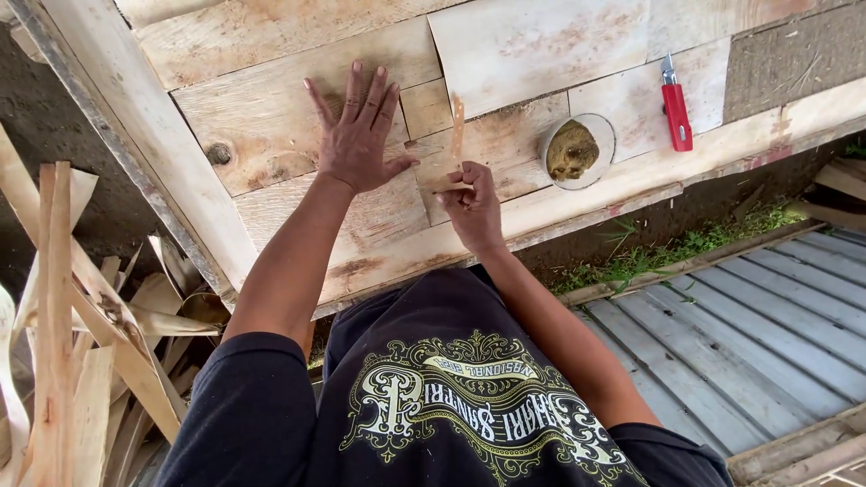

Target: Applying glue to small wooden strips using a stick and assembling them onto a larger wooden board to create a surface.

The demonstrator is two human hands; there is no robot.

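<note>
A person leans over a big wooden table (271, 108) made of pale boards. The left hand (359, 135) lies flat on the wood with the fingers spread wide and pointing away from the body. It holds nothing; it just presses on the boards.

The right hand (469, 203) is closed around the low end of a thin wooden stick (456, 135). The stick is flat and narrow, like a little paddle. It stands almost straight up and down in the picture, so its long way runs away from the person. Its top end points to the far side of the table and leans just a tiny bit. The low end is hidden in the fingers. The stick sits just beside the left thumb, near the middle of the table.

A little to the right of the stick is a round white bowl (577, 149) with brown, lumpy stuff inside. Farther right lies a red knife (675, 108), and its long way also runs away from the person.

On the ground to the left is a pile of thin wood strips (72, 343). On the right is grey wavy metal sheet (749, 334) and some green grass (686, 248).
</note>
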